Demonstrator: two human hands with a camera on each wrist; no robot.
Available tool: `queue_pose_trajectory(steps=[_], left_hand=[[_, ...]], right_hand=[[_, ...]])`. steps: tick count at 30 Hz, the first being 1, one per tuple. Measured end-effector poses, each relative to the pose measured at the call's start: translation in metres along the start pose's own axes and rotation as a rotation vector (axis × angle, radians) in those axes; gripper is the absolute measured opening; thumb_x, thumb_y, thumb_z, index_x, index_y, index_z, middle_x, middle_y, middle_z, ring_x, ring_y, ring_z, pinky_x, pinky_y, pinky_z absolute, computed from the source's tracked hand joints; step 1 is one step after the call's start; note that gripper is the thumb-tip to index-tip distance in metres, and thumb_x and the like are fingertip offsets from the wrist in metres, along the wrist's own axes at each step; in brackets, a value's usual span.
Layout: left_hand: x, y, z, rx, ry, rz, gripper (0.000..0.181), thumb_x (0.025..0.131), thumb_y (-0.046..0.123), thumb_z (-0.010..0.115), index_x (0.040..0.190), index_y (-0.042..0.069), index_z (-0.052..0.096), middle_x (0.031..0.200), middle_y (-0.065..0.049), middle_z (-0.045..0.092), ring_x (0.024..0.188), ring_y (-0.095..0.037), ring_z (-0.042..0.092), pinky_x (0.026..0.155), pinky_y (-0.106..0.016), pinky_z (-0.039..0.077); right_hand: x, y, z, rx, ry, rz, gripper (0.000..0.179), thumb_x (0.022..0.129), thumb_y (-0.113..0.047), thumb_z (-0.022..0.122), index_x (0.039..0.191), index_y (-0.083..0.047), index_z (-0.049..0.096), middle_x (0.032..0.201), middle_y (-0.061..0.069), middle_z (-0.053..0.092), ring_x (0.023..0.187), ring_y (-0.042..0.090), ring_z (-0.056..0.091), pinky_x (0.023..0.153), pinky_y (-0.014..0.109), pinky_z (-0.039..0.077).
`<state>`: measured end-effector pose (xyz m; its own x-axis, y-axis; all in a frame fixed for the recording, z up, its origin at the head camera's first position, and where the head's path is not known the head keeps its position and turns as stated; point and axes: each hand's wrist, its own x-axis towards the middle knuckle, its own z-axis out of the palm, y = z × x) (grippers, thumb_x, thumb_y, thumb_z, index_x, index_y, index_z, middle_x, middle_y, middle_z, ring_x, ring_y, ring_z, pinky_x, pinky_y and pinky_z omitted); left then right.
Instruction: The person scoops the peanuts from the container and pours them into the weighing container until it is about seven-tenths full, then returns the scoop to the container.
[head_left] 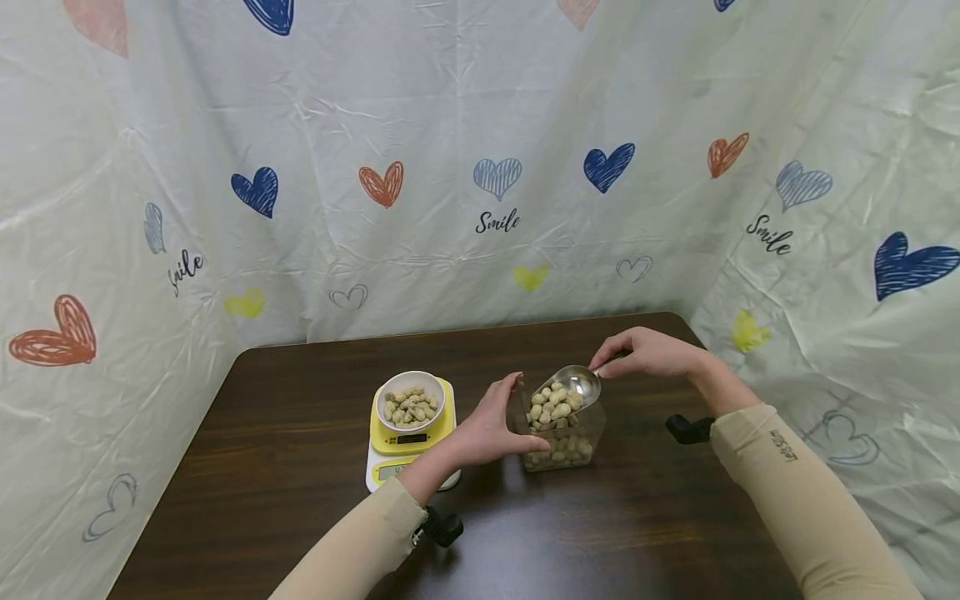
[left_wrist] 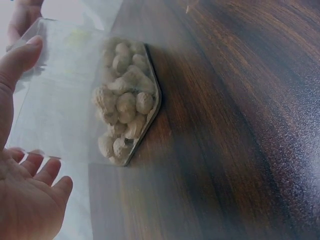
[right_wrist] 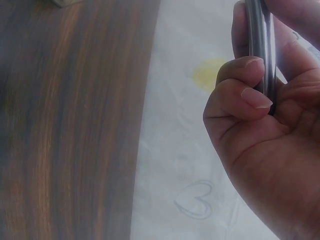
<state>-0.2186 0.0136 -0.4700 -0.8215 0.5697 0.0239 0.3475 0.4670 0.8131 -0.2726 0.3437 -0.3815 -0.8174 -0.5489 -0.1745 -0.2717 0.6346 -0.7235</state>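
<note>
A clear plastic container (head_left: 564, 454) of unshelled peanuts (left_wrist: 127, 102) stands on the table. My left hand (head_left: 487, 423) grips its left side, the thumb on the near wall and the fingers farther back. In the left wrist view, that thumb (left_wrist: 22, 57) lies against the clear wall. My right hand (head_left: 643, 354) holds a metal scoop (head_left: 579, 383) by its handle, with the fingers curled round the handle (right_wrist: 262, 45) in the right wrist view. The scoop's bowl is tilted down into the container's mouth, with peanuts at its front.
Left of the container, a yellow and white kitchen scale (head_left: 380, 440) carries a white bowl (head_left: 380, 392) with peanuts in it. The scale's lower display is partly hidden by my left arm. A white curtain with printed hearts (head_left: 498, 177) hangs behind the dark wooden table (head_left: 300, 433).
</note>
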Motion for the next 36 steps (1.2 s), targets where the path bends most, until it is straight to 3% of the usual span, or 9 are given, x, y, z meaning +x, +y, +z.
queue_pose_trajectory(steps=[10,18,24,30,36], left_hand=[[-0.007,0.004,-0.003,-0.057,-0.011,0.006,0.131,0.079,0.05,0.087,0.163,0.032,-0.012,0.169,-0.001,0.009,0.15,-0.019,0.025,0.115,-0.049,0.033],[-0.026,0.008,-0.022,-0.015,0.039,0.04,0.121,0.079,0.058,0.083,0.164,0.035,0.0,0.168,0.001,0.015,0.151,-0.02,0.023,0.115,-0.05,0.032],[-0.05,0.003,-0.044,0.015,0.096,0.064,0.112,0.079,0.062,0.082,0.163,0.039,0.012,0.166,0.003,0.017,0.151,-0.019,0.021,0.114,-0.053,0.033],[-0.077,-0.011,-0.069,0.051,0.179,0.07,0.108,0.079,0.058,0.084,0.163,0.039,0.017,0.164,0.007,0.021,0.151,-0.017,0.022,0.115,-0.053,0.031],[-0.098,-0.029,-0.093,0.125,0.255,0.064,0.109,0.08,0.052,0.086,0.163,0.033,0.02,0.163,0.002,0.024,0.15,-0.022,0.022,0.112,-0.057,0.033]], right_hand=[[-0.008,0.001,0.0,-0.018,0.044,0.007,0.02,0.095,-0.035,0.075,0.111,-0.024,0.078,0.121,0.0,0.07,0.113,0.023,0.063,0.094,0.044,0.049],[-0.016,-0.003,0.0,-0.005,0.082,0.016,0.019,0.095,-0.034,0.075,0.111,-0.023,0.078,0.122,0.001,0.069,0.114,0.024,0.063,0.094,0.045,0.049],[-0.021,-0.008,0.003,-0.005,0.104,0.038,0.021,0.095,-0.037,0.075,0.112,-0.025,0.078,0.124,-0.001,0.069,0.119,0.024,0.06,0.097,0.046,0.047],[-0.024,-0.011,0.009,0.006,0.12,0.042,0.022,0.095,-0.037,0.075,0.112,-0.024,0.078,0.123,-0.001,0.069,0.118,0.024,0.06,0.096,0.046,0.047],[-0.027,-0.019,0.013,0.035,0.149,0.043,0.025,0.096,-0.037,0.074,0.115,-0.022,0.077,0.124,0.0,0.069,0.118,0.024,0.061,0.095,0.045,0.048]])
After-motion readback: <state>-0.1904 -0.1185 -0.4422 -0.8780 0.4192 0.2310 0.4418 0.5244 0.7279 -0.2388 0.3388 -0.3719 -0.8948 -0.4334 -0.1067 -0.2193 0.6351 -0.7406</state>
